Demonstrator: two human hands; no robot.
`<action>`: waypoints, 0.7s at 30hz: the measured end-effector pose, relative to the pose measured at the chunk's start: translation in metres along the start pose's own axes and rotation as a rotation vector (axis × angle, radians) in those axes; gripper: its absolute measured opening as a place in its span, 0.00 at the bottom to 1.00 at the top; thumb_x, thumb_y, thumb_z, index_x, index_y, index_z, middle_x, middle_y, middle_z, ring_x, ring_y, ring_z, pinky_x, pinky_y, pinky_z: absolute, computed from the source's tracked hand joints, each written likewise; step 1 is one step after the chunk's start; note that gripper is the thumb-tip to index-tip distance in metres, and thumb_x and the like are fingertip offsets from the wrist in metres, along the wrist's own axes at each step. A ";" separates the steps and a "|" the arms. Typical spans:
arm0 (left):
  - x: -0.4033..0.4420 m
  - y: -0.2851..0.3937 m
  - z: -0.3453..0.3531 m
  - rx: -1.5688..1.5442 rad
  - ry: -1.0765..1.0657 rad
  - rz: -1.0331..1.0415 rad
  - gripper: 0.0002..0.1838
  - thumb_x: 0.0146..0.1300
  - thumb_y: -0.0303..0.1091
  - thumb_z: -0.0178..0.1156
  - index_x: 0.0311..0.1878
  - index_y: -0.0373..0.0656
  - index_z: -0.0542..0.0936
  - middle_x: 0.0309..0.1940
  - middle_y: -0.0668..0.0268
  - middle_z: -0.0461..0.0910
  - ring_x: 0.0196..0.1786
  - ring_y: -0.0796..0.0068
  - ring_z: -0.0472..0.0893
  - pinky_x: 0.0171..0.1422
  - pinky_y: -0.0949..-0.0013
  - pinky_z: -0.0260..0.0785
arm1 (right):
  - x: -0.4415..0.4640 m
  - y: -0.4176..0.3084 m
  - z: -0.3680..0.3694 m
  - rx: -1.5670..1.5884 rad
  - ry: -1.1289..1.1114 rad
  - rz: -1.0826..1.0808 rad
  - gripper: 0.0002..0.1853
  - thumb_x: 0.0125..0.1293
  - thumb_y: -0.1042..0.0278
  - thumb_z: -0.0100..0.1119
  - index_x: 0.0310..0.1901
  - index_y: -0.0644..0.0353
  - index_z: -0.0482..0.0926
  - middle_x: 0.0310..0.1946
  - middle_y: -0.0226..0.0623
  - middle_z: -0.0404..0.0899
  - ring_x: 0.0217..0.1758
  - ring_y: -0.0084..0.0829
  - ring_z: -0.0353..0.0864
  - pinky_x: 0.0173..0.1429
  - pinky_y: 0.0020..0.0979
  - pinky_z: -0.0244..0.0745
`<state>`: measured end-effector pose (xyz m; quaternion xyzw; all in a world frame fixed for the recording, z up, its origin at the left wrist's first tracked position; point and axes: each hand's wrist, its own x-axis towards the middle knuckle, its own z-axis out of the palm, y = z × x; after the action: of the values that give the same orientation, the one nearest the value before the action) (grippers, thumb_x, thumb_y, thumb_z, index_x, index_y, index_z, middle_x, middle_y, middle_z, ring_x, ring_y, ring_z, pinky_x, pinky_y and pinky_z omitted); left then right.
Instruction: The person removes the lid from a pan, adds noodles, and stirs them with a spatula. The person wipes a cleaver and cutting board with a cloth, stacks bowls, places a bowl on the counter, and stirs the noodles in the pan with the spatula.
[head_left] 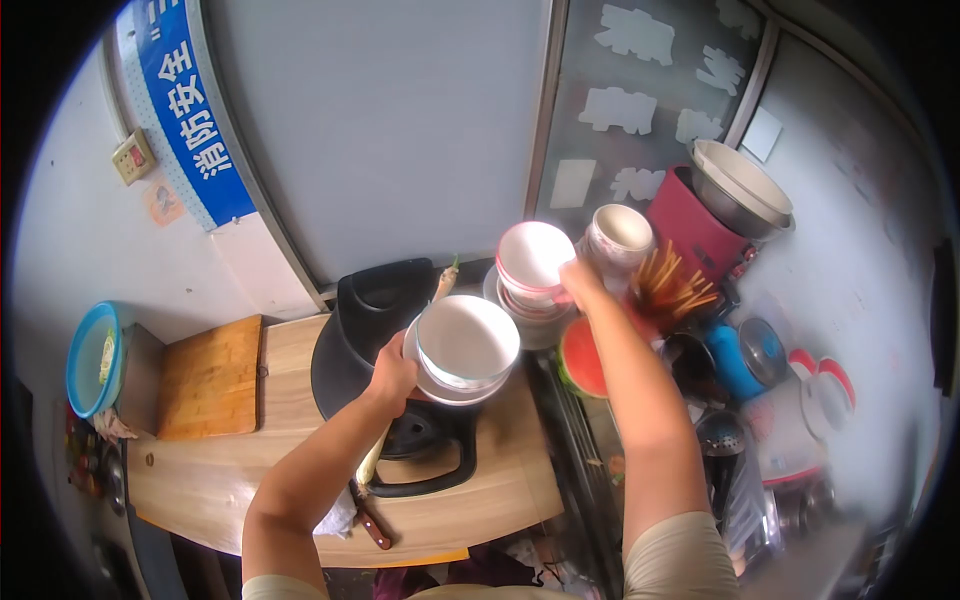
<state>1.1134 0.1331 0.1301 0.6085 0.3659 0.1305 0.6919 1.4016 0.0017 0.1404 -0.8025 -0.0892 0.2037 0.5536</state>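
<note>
My left hand [394, 370] is closed on the rim of a white bowl [467, 338], which sits on a wider white dish [455, 393]. They are held above a black lidded pan or appliance [350, 350] on the counter. Farther back, my right hand [577, 283] grips the side of a pink-rimmed bowl [535, 255]. Beneath that bowl is a stack of bowls and plates [540, 325]; whether it is lifted clear of them I cannot tell. A cut watermelon [583, 357] lies beside my right forearm, partly hidden by it.
Patterned bowls [620, 232] and many chopsticks [675, 290] stand at the back right, near a red appliance [695, 225]. A knife [373, 525] lies near the counter's front edge. A cutting board [212, 380] and blue basin [95, 360] are at left.
</note>
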 end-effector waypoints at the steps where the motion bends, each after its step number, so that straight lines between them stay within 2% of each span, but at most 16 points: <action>1: -0.002 0.000 -0.002 -0.002 0.003 -0.003 0.29 0.55 0.14 0.39 0.63 0.41 0.64 0.50 0.52 0.73 0.45 0.52 0.80 0.30 0.55 0.82 | 0.002 0.007 0.003 0.027 0.046 0.018 0.19 0.59 0.77 0.43 0.51 0.78 0.69 0.46 0.60 0.73 0.35 0.52 0.82 0.32 0.39 0.84; 4: -0.007 -0.001 -0.005 0.024 0.000 0.008 0.28 0.58 0.15 0.39 0.63 0.42 0.63 0.50 0.55 0.73 0.46 0.55 0.80 0.36 0.52 0.81 | 0.012 0.021 0.006 0.064 0.018 0.092 0.18 0.61 0.77 0.42 0.52 0.76 0.69 0.49 0.58 0.72 0.34 0.51 0.82 0.31 0.38 0.84; 9: -0.006 -0.004 -0.006 0.012 0.012 0.020 0.29 0.57 0.14 0.40 0.64 0.42 0.63 0.50 0.55 0.73 0.47 0.55 0.80 0.37 0.52 0.80 | 0.014 0.032 0.013 -0.011 0.040 0.091 0.19 0.61 0.78 0.40 0.52 0.75 0.69 0.49 0.54 0.73 0.34 0.49 0.83 0.27 0.35 0.83; 12: -0.003 -0.007 -0.006 0.008 0.018 0.033 0.28 0.57 0.15 0.40 0.64 0.43 0.63 0.50 0.56 0.74 0.47 0.56 0.80 0.38 0.52 0.80 | 0.002 0.026 0.011 -0.054 0.011 0.131 0.17 0.64 0.71 0.43 0.50 0.73 0.71 0.49 0.53 0.74 0.42 0.48 0.82 0.34 0.39 0.82; 15: -0.003 -0.005 -0.003 -0.019 0.017 0.033 0.29 0.56 0.15 0.39 0.63 0.42 0.64 0.50 0.55 0.73 0.47 0.55 0.79 0.36 0.55 0.81 | 0.019 0.040 0.007 -0.870 0.254 -0.190 0.20 0.66 0.59 0.48 0.46 0.71 0.73 0.47 0.53 0.75 0.48 0.46 0.78 0.47 0.41 0.77; 18: -0.002 0.000 0.003 -0.025 0.022 0.025 0.28 0.57 0.15 0.39 0.63 0.42 0.64 0.50 0.54 0.73 0.46 0.56 0.79 0.35 0.58 0.81 | -0.035 -0.010 0.008 -0.954 0.326 -0.584 0.24 0.63 0.48 0.51 0.45 0.65 0.75 0.44 0.50 0.77 0.50 0.46 0.76 0.54 0.41 0.70; 20: 0.001 0.000 0.006 -0.020 0.016 0.030 0.27 0.58 0.16 0.39 0.63 0.42 0.65 0.49 0.54 0.74 0.46 0.57 0.79 0.35 0.59 0.81 | -0.063 -0.034 0.013 -0.639 -0.057 -0.812 0.23 0.61 0.49 0.55 0.47 0.62 0.75 0.44 0.45 0.77 0.49 0.46 0.76 0.53 0.39 0.71; 21: 0.004 -0.001 0.008 -0.017 0.006 0.037 0.26 0.59 0.17 0.40 0.62 0.42 0.65 0.48 0.54 0.74 0.46 0.58 0.79 0.35 0.59 0.81 | -0.068 -0.036 0.021 -0.469 -0.311 -0.785 0.22 0.59 0.53 0.59 0.50 0.59 0.74 0.46 0.43 0.76 0.51 0.44 0.74 0.53 0.39 0.70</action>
<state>1.1211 0.1293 0.1280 0.6090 0.3555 0.1481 0.6934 1.3341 0.0074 0.1826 -0.7714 -0.5104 0.0712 0.3731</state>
